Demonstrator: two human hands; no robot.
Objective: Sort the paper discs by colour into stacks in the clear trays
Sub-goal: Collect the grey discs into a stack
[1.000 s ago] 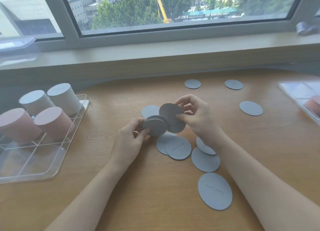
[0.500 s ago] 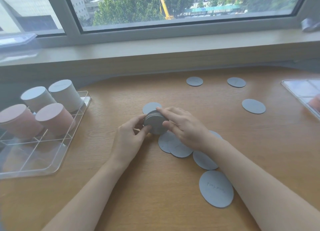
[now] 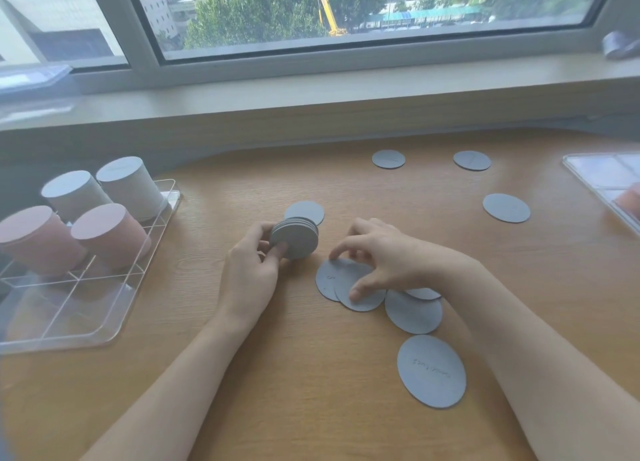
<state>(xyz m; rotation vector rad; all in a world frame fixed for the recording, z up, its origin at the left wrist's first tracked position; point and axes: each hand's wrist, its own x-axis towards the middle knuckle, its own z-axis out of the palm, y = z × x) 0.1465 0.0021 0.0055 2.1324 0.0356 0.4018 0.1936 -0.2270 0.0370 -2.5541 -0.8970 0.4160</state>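
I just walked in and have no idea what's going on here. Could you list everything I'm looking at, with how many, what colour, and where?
Loose round grey-blue paper discs: nine visible, on the wooden table; three far right, one behind the held stack, five overlapping or near the right hand.
Held stack of grey-blue paper discs: one, centre of table, count unclear.
Clear plastic divided tray: one, left of table.
Tall disc stacks in that tray: two pink, two pale grey.
Second clear tray: one, right edge, partly out of view.
Wooden table: one, light brown.
Window: behind the sill.
Left hand: grips the held stack.
Right hand: fingertips on a flat disc.
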